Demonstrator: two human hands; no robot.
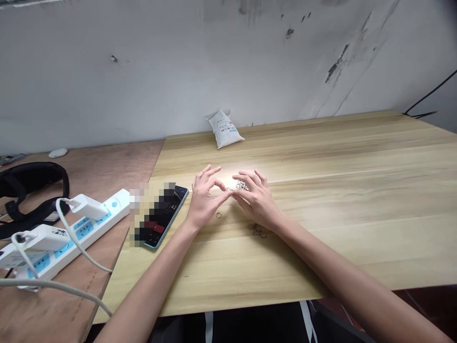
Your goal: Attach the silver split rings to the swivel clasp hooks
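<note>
My left hand (205, 197) and my right hand (255, 195) meet at the fingertips above the table. Both are closed in a pinch on a small metal ring (229, 190), mostly covered by the fingers. Just behind the right fingers lies a small heap of shiny metal pieces (242, 185), partly hidden. A single loose ring (219, 216) rests on the wood below the left hand. Under the right wrist sits a second small cluster of thin metal pieces (257, 231), too small to make out exactly.
A phone (171, 209) lies left of my left hand on the wooden tabletop (339, 190). Farther left, a power strip (82, 233) with plugged-in chargers and cables rests on a brown surface beside a black strapped device (39, 169). A white packet (224, 129) stands by the wall.
</note>
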